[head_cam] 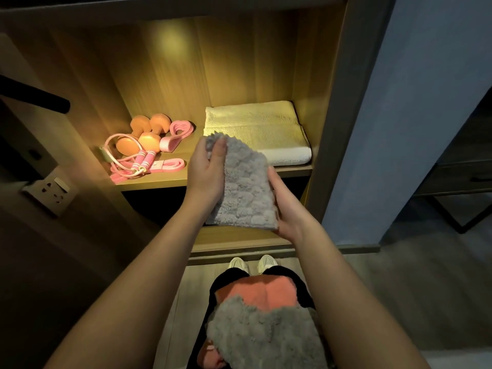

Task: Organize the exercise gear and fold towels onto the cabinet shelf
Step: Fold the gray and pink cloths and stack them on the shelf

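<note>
1. A wall socket [49, 190] sits on the dark side panel, well to the left of the left fingers.
2. On the lit shelf [159, 179], left of the left fingers, lies a pink jump rope [133, 162]. It is loosely coiled, its two handles side by side near the front edge, and it rests over a flat pink band [171, 165].
3. Two orange dumbbells [145, 131] lie behind the rope, touching each other, farther back than the fingers.
4. Looped pink resistance bands [179, 131] lie just beside the dumbbells, between them and the left fingers.
5. The left hand [209, 170] grips the far end of the grey towel [245, 187], thumb on top and fingers curled behind the cloth.
6. The grey towel, folded, is held in the air between both hands, in front of the shelf edge.
7. A folded white towel [255, 126] lies flat on the right part of the shelf, just beyond the left fingertips.
8. The right hand [288, 209] holds the grey towel's near right corner, thumb along the edge. Its fingers are hidden underneath.
9. Below the hands, a second grey towel [266, 334] and a pink towel [263, 288] lie against the person's dark clothing, above white shoes [266, 262].
</note>
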Demonstrator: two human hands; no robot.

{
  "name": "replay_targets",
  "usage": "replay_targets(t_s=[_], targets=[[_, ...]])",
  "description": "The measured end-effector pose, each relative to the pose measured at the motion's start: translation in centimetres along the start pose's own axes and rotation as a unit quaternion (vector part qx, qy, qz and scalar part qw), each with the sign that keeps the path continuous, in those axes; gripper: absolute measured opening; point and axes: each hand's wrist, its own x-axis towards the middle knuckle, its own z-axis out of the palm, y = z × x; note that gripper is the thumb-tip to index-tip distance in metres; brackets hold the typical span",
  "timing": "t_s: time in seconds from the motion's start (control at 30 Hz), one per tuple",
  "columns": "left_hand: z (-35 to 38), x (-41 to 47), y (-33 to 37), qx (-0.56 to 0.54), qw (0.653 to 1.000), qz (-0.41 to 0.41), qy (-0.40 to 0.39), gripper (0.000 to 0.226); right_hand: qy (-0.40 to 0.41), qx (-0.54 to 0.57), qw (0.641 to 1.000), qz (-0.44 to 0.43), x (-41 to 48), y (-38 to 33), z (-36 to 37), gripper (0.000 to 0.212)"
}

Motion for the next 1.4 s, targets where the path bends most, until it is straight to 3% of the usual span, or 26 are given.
replay_targets(t_s=[0.1,0.17,0.2,0.27,0.33,0.43,0.53,0.6,0.67,0.73,0.77,0.83,0.87,0.93,1.0,1.2,1.33,1.4], targets=[[-0.1,-0.3,-0.2,0.039,0.999,0.027,-0.023,0.030,0.020,0.020,0.999,-0.038,0.3,-0.5,0.5,0.056],[-0.5,-0.3,-0.5,0.059,0.998,0.027,-0.007,0.034,0.088,-0.017,0.990,-0.111,0.3,-0.3,0.4,0.042],[-0.6,-0.2,-0.8,0.069,0.997,0.023,0.002,0.035,0.137,-0.078,0.972,-0.174,0.2,-0.1,0.4,0.034],[-0.5,-0.5,-1.3,0.095,0.995,0.002,0.021,0.035,0.233,-0.207,0.896,-0.316,0.0,0.4,0.4,0.031],[-0.1,-0.9,-1.9,0.102,0.993,-0.036,0.042,0.031,0.264,-0.243,0.847,-0.392,-0.3,0.6,0.7,0.035],[0.2,-0.8,-2.5,0.099,0.985,-0.134,0.043,0.039,0.258,-0.249,0.839,-0.410,-0.3,0.5,0.6,0.036],[-0.3,-0.9,-2.0,-0.044,0.952,-0.302,-0.019,0.050,0.266,-0.266,0.831,-0.410,-0.5,0.2,0.2,0.036],[-0.4,-1.8,-2.2,-0.096,0.926,-0.358,-0.070,0.042,0.287,-0.274,0.832,-0.387,-0.6,-0.4,-0.2,0.037],[-0.1,-2.5,-2.2,-0.014,0.942,-0.324,-0.090,0.033,0.263,-0.220,0.889,-0.303,-0.6,-1.0,-0.7,0.036],[0.1,-2.8,-2.4,0.070,0.964,-0.250,-0.052,0.029,0.147,-0.085,0.971,-0.171,-0.8,-1.5,-1.3,0.032],[0.3,-2.8,-2.4,0.111,0.971,-0.210,-0.026,0.029,0.113,-0.051,0.984,-0.130,-1.0,-1.4,-1.4,0.029],[0.6,-2.9,-2.3,0.207,0.970,-0.130,0.006,0.032,0.137,-0.137,0.972,-0.137,-0.9,-0.6,-1.1,0.024],[0.7,-3.1,-2.3,0.255,0.963,-0.092,0.011,0.033,0.191,-0.236,0.935,-0.182,-0.8,0.0,-0.9,0.020],[0.8,-3.4,-2.5,0.320,0.947,-0.035,0.017,0.031,0.290,-0.382,0.830,-0.284,-0.7,1.3,-0.5,0.015],[0.7,-3.6,-2.9,0.307,0.951,-0.020,0.024,0.027,0.308,-0.416,0.793,-0.322,-0.5,1.8,-0.4,0.016],[0.1,-4.7,-3.6,0.148,0.988,-0.017,0.039,0.025,0.273,-0.339,0.828,-0.352,-0.8,2.6,-0.8,0.026],[-0.9,-5.6,-3.2,0.125,0.990,0.064,-0.012,0.025,0.198,-0.253,0.914,-0.246,-1.1,1.5,-1.4,0.053],[-1.2,-5.7,-3.1,0.135,0.987,0.088,-0.026,0.021,0.210,-0.249,0.908,-0.264,-0.9,0.9,-1.2,0.049]])
